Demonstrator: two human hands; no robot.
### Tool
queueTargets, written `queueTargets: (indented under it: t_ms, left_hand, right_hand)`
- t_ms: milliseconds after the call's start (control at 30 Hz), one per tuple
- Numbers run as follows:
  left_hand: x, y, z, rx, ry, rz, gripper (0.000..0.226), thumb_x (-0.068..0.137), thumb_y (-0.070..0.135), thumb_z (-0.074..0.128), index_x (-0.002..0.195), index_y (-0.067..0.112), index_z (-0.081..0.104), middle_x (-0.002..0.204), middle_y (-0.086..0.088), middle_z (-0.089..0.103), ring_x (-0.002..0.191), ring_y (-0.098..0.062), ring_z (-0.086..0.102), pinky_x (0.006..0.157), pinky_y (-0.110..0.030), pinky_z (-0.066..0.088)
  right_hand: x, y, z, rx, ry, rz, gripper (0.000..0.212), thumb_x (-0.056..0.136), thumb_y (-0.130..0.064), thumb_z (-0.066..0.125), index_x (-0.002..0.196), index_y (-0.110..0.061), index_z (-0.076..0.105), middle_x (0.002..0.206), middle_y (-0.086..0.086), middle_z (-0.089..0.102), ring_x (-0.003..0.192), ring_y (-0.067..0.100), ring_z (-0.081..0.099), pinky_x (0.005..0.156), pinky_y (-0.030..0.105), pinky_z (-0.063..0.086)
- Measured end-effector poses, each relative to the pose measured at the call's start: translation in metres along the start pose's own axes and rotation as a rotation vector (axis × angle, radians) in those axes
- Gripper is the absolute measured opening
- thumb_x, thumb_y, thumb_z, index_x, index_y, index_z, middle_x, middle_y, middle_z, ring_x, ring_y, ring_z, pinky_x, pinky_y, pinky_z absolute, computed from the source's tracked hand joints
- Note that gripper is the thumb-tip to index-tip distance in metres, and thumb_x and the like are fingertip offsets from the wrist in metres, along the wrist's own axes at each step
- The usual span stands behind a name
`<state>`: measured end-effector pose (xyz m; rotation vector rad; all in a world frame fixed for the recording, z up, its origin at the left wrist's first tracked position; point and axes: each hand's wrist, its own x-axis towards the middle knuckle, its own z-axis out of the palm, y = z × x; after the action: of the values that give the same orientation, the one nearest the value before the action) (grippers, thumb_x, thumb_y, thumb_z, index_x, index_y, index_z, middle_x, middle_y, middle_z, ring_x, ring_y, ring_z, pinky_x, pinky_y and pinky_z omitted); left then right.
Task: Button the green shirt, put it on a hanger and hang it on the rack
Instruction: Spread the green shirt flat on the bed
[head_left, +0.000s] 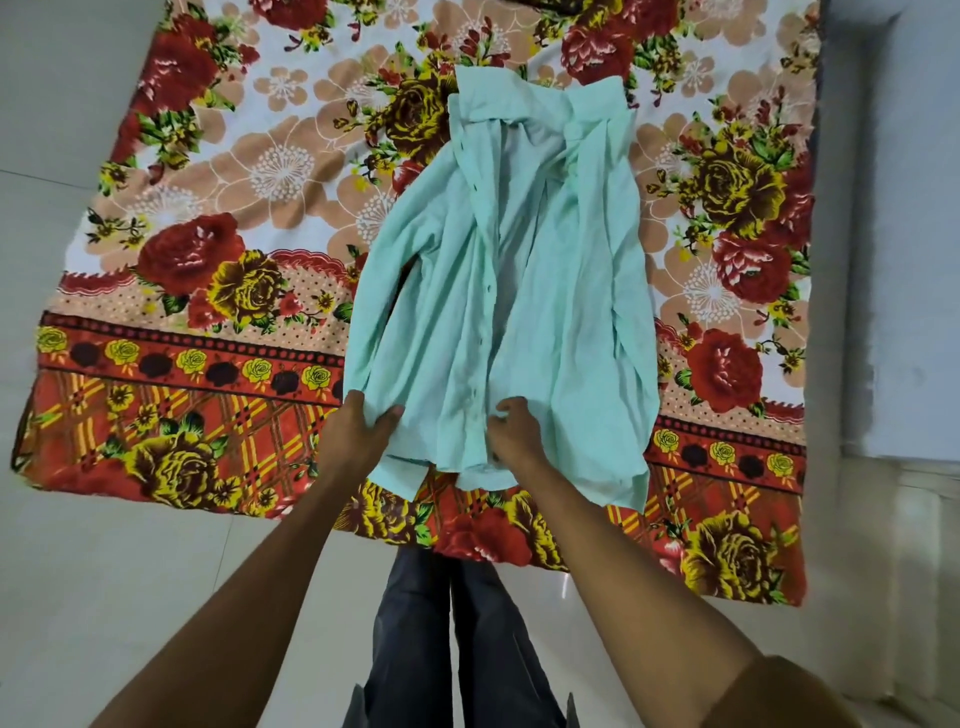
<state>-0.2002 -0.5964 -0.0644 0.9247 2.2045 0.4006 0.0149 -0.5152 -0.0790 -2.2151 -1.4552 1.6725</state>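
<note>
The green shirt lies unbuttoned, collar away from the person, on a flowered sheet spread over the floor, while the left hand grips its lower left edge and the right hand pinches the front placket near the hem.

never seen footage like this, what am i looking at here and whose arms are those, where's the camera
There is no robot here. A person wears one camera on the head, looking down, so the arms and dark trousers are their own. A pale green shirt lies front-up and unbuttoned on a flowered bedsheet spread on the floor, collar away from the person. The left hand grips the shirt's lower left edge. The right hand pinches the fabric near the bottom of the front opening. No hanger or rack shows.
</note>
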Motion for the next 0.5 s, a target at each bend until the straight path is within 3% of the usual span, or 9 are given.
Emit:
queueTargets:
  t_ms: [67,133,233,300,367,500]
  left_hand:
    - [0.000,-0.003,-0.001,0.026,-0.003,0.004,0.051,0.089,0.058,0.070,0.094,0.011,0.050,0.079,-0.003,0.059,0.068,-0.029,0.059,0.052,-0.033,0.041]
    - [0.000,0.000,0.000,0.047,0.015,0.014,0.051,0.087,0.059,0.072,0.090,0.013,0.052,0.075,-0.002,0.060,0.066,-0.029,0.060,0.052,-0.033,0.042]
    - [-0.002,0.002,0.003,0.028,0.075,0.090,0.047,0.087,0.051,0.076,0.079,0.009,0.055,0.069,-0.007,0.063,0.063,-0.031,0.062,0.054,-0.038,0.048]
    - [-0.005,0.003,0.005,-0.038,0.078,0.137,0.041,0.088,0.044,0.077,0.080,0.008,0.058,0.071,-0.007,0.066,0.062,-0.027,0.064,0.053,-0.033,0.047]
    - [-0.007,0.001,0.004,-0.081,0.083,0.112,0.037,0.089,0.041,0.076,0.083,0.009,0.059,0.072,-0.005,0.066,0.062,-0.025,0.064,0.051,-0.030,0.044]
    - [-0.005,-0.010,-0.007,-0.006,0.124,-0.042,0.041,0.091,0.039,0.073,0.104,0.004,0.057,0.090,-0.017,0.071,0.077,-0.037,0.068,0.060,-0.046,0.057]
  right_hand:
    - [-0.004,0.004,0.003,-0.014,0.089,-0.107,0.038,0.100,-0.023,0.062,0.133,-0.009,0.051,0.118,0.017,0.066,0.109,0.033,0.066,0.091,0.041,0.053]
    - [-0.009,0.002,0.008,-0.048,0.121,-0.183,0.056,0.094,-0.039,0.072,0.136,-0.010,0.049,0.126,0.016,0.060,0.119,0.030,0.060,0.096,0.043,0.053]
    - [-0.015,-0.002,0.021,-0.286,0.162,-0.313,0.074,0.083,-0.060,0.076,0.135,-0.015,0.049,0.131,0.009,0.053,0.124,0.027,0.050,0.093,0.047,0.054]
    - [-0.015,-0.008,0.030,-0.289,0.114,-0.283,0.068,0.085,-0.059,0.074,0.131,-0.014,0.051,0.129,0.008,0.057,0.123,0.028,0.053,0.092,0.047,0.055]
    - [-0.011,-0.013,0.037,-0.272,0.090,-0.195,0.052,0.092,-0.045,0.071,0.126,-0.010,0.054,0.126,0.010,0.062,0.119,0.032,0.059,0.093,0.047,0.055]
    - [-0.006,-0.013,0.039,-0.317,0.063,-0.204,0.024,0.100,-0.026,0.060,0.111,-0.005,0.065,0.107,0.013,0.071,0.103,0.035,0.068,0.083,0.043,0.056]
